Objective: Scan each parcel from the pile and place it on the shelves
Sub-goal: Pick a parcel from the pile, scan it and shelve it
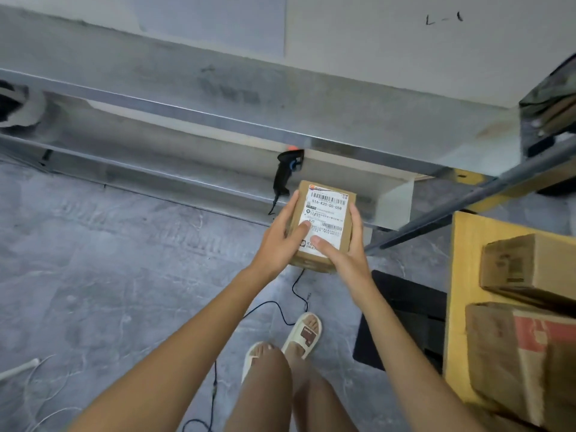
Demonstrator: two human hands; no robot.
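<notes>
A small brown cardboard parcel (327, 213) with a white barcode label faces up, held in both hands in front of the metal shelves (193, 116). My left hand (280, 241) grips its left side with the thumb on the label. My right hand (346, 247) grips the right side, thumb also on the label. A black handheld barcode scanner (285, 173) lies on the lower shelf just beyond the parcel, and its cable (293, 300) trails down to the floor.
A yellow-sided bin (461, 291) at the right holds several cardboard boxes (530, 266). A black object (405, 319) sits on the floor beside it. Grey floor stretches to the left, with white cords (34, 388) at the lower left. My sandalled feet (299, 338) stand below the parcel.
</notes>
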